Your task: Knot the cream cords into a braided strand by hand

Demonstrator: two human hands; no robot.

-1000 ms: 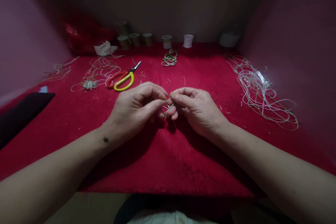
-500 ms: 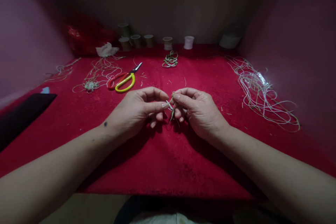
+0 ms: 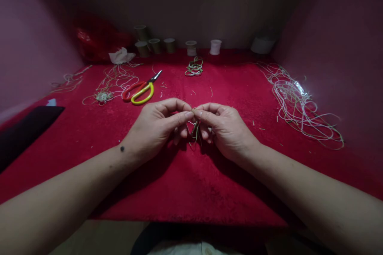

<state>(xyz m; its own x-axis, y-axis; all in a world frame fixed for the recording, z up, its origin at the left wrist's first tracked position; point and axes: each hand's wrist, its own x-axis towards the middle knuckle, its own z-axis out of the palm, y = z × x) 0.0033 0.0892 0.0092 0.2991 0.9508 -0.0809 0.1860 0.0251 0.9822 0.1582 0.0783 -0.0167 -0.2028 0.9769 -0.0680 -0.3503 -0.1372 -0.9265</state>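
Observation:
Between my two hands, over the middle of the red cloth, is a small piece of knotted green and white cord. My left hand pinches it between thumb and forefinger. From the other side my right hand pinches it too, and the two thumb tips nearly meet. Loose cord ends dangle below the fingertips. The part inside the pinch is mostly hidden by the fingers. Beyond my left hand lie scissors with one red and one yellow handle, blades pointing away.
Thread spools stand along the back wall. A knotted cord bundle lies before them. Loose cords spread on the right, and another cord tangle sits at left. A black object rests at the left edge. Short clippings dot the red cloth.
My hands have come closer together, the left thumb rising to meet the right at the cord. The cord piece now hangs lower, below the fingertips.

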